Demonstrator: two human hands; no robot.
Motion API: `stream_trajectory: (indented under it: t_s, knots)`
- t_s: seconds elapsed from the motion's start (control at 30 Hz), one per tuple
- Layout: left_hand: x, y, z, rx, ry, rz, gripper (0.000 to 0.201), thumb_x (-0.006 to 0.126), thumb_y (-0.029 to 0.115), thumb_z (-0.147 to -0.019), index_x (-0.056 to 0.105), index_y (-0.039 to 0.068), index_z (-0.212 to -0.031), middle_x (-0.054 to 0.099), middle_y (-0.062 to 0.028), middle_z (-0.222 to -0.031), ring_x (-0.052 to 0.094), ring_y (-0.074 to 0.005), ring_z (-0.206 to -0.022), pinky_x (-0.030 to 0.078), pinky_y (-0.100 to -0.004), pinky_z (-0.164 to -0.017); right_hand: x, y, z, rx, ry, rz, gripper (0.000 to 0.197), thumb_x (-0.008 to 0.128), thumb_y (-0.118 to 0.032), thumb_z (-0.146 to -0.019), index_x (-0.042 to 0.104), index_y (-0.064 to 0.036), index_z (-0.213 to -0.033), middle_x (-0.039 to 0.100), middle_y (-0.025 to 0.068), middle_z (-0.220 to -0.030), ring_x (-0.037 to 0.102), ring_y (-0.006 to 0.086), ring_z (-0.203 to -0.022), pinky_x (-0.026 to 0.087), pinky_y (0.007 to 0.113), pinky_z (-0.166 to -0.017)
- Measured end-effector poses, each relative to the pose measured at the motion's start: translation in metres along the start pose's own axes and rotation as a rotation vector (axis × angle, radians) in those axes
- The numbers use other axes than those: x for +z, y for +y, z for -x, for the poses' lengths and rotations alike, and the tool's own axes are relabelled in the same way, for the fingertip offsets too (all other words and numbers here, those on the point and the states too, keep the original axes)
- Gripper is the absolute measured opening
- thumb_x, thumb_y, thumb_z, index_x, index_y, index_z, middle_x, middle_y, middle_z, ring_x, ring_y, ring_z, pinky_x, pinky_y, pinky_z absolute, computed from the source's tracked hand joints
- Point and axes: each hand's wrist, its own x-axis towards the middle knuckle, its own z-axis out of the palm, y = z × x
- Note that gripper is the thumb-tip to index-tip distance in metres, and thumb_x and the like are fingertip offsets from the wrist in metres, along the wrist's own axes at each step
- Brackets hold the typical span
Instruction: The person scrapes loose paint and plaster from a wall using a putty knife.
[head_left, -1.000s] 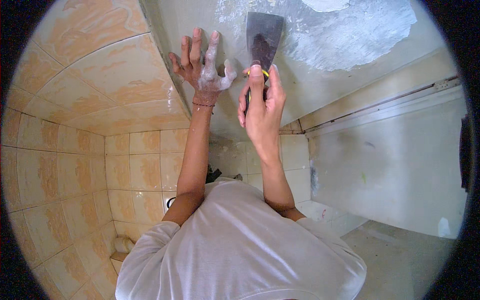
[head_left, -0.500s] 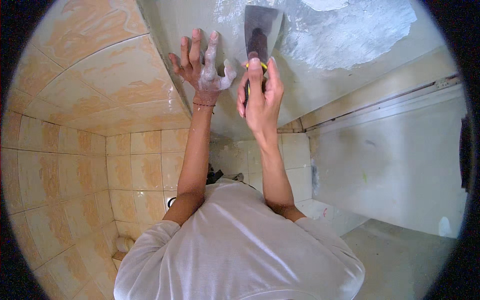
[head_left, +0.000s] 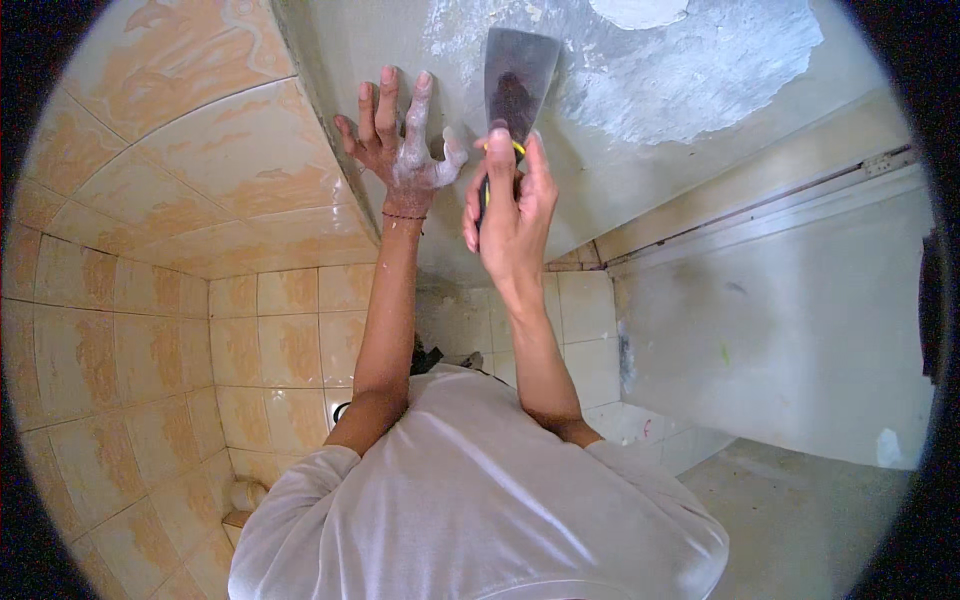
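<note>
My right hand (head_left: 512, 205) is closed round the black and yellow handle of a putty knife (head_left: 522, 70). Its wide metal blade points up the grey wall (head_left: 590, 170) and lies at or close to the surface; actual contact is hard to tell. To the right of the blade spreads a rough pale patch (head_left: 690, 80), where the coating looks scraped or peeled. My left hand (head_left: 400, 150) rests with fingers spread against the wall, left of the knife. White powder or paste covers its thumb and index finger, and a thin dark cord circles the wrist.
Orange and cream tiles (head_left: 200, 150) cover the wall on the left, meeting the grey wall at a corner edge. To the right are a ledge (head_left: 770, 205) and a pale, smooth panel (head_left: 780, 320). Grey floor (head_left: 790, 530) shows at lower right.
The putty knife and my right hand have shifted slightly down and to the left. My left hand stays spread on the wall.
</note>
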Motion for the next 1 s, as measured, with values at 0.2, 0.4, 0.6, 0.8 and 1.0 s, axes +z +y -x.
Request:
stream_trajectory:
  t_s: [0.2,0.4,0.6,0.8,1.0]
  knots:
    - [-0.001,-0.004,0.0,-0.009,-0.01,0.039,0.062,0.045,0.063,-0.091,0.066,0.029,-0.139,0.051,-0.0019,-0.154,0.037,-0.0259,-0.148,0.009,-0.0538,-0.125,-0.007,-0.003,0.002,0.023,0.038,0.053,0.037,0.055,-0.038,-0.108,0.053,-0.0053,-0.092,0.046,-0.0039,-0.053,0.043,0.0043,-0.041,0.031,0.024,-0.036]
    - [-0.004,-0.003,-0.002,-0.016,-0.028,0.048,0.063,0.046,0.06,-0.09,0.063,0.029,-0.141,0.049,-0.0022,-0.156,0.037,-0.0266,-0.148,0.009,-0.0545,-0.125,-0.003,-0.014,0.002,-0.01,0.018,0.04,0.036,0.055,-0.038,-0.108,0.051,-0.0058,-0.091,0.046,-0.0041,-0.053,0.041,0.0046,-0.04,0.031,0.025,-0.035]
    - [-0.002,-0.001,0.001,0.003,-0.005,0.041,0.062,0.051,0.058,-0.089,0.063,0.029,-0.142,0.048,-0.0023,-0.156,0.036,-0.0267,-0.148,0.009,-0.0551,-0.125,-0.002,-0.008,0.004,0.014,0.023,0.04,0.035,0.055,-0.037,-0.108,0.05,-0.0057,-0.093,0.046,-0.0039,-0.053,0.042,0.0046,-0.04,0.031,0.025,-0.035]
    - [-0.001,-0.003,0.001,0.003,-0.008,0.006,0.059,0.051,0.056,-0.089,0.065,0.028,-0.139,0.049,-0.0023,-0.155,0.037,-0.0268,-0.148,0.01,-0.0549,-0.125,0.0,-0.011,0.001,0.035,0.018,0.028,0.035,0.053,-0.038,-0.109,0.053,-0.0034,-0.1,0.045,-0.002,-0.054,0.041,0.0057,-0.039,0.03,0.025,-0.035]
    - [-0.003,-0.004,-0.001,-0.005,-0.008,0.031,0.059,0.045,0.057,-0.092,0.065,0.028,-0.14,0.049,-0.0027,-0.155,0.037,-0.027,-0.148,0.01,-0.0537,-0.125,-0.003,-0.01,0.004,0.052,0.022,0.01,0.035,0.056,-0.038,-0.108,0.053,-0.0056,-0.095,0.046,-0.0043,-0.053,0.042,0.0042,-0.04,0.031,0.024,-0.035]
